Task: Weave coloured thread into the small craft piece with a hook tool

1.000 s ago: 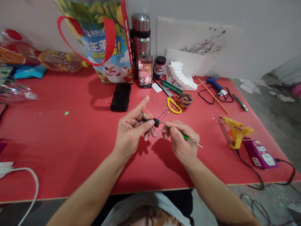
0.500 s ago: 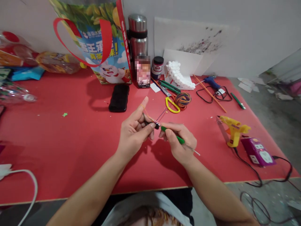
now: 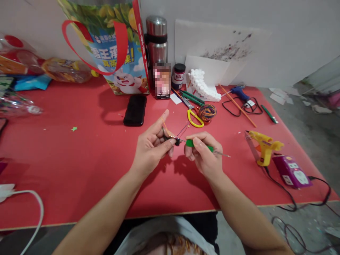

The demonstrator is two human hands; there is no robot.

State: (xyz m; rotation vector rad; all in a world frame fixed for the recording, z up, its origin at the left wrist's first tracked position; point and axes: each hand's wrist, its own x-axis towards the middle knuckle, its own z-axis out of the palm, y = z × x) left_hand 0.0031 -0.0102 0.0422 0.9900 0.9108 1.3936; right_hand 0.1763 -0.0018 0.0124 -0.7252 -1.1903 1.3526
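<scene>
My left hand (image 3: 151,147) pinches a small dark crochet piece (image 3: 177,141) between thumb and fingers. Its index finger points up, with an orange strand of yarn (image 3: 165,124) running over it. In my right hand (image 3: 205,152) is a crochet hook (image 3: 190,143) with a green handle, gripped like a pen. The hook's thin metal shaft reaches left to the dark piece, and another metal end sticks out behind the hand. A thin strand leads from the piece toward the multicoloured yarn ball (image 3: 207,112). The fine stitches are too small to make out.
Behind the hands lie yellow-handled scissors (image 3: 195,118) and a black phone-like case (image 3: 135,110). A lit phone (image 3: 162,81) leans against a steel flask (image 3: 157,46). A yellow glue gun (image 3: 265,145) and purple box (image 3: 292,171) with cables stand right. A colourful bag (image 3: 119,53) stands at the back.
My right hand has shifted slightly right with the crochet hook, so more metal shaft shows beside the dark piece. My left hand has barely moved.
</scene>
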